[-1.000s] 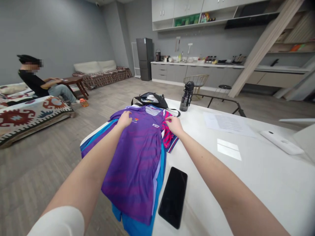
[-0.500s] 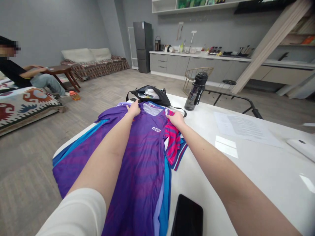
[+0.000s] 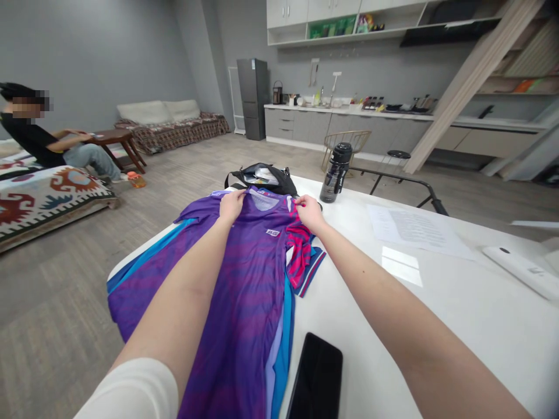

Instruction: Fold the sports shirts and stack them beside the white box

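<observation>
A purple jersey with a small white chest logo lies spread on the white table, its collar toward the far end. Blue and lilac cloth shows from beneath it along both sides. My left hand pinches the shirt at the shoulder left of the collar. At the other shoulder, my right hand grips the fabric beside the pink striped sleeve. Just past the collar sits an open black waist bag with pale contents.
On the table are a phone, a dark bottle, paper sheets and a white device. A black metal frame stands beyond the edge. A person sits at far left by a wooden stool.
The view has tilted up slightly, so the scene sits lower. Both hands stay at the jersey's shoulders; the left fingers are drawn closer together on the cloth.
</observation>
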Demonstrator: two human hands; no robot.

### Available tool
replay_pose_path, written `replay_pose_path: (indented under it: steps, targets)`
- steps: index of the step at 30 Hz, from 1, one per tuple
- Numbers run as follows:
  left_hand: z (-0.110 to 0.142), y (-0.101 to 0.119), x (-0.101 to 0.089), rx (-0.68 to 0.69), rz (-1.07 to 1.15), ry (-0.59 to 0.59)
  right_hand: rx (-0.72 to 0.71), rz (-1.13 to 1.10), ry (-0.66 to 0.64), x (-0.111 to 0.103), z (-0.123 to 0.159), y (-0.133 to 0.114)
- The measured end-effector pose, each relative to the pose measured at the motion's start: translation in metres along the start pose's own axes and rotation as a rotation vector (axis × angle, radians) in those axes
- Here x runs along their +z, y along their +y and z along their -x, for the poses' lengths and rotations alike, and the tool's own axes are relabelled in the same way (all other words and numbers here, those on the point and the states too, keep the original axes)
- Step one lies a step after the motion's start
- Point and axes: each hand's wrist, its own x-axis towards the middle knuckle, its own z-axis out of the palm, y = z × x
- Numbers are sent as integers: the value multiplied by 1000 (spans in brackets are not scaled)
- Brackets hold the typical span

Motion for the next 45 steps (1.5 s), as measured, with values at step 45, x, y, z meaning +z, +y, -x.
replay_pose_path:
  steps: [45]
  targets:
    - [320, 402, -552, 721, 263, 738, -653, 682, 1043, -500, 477, -341]
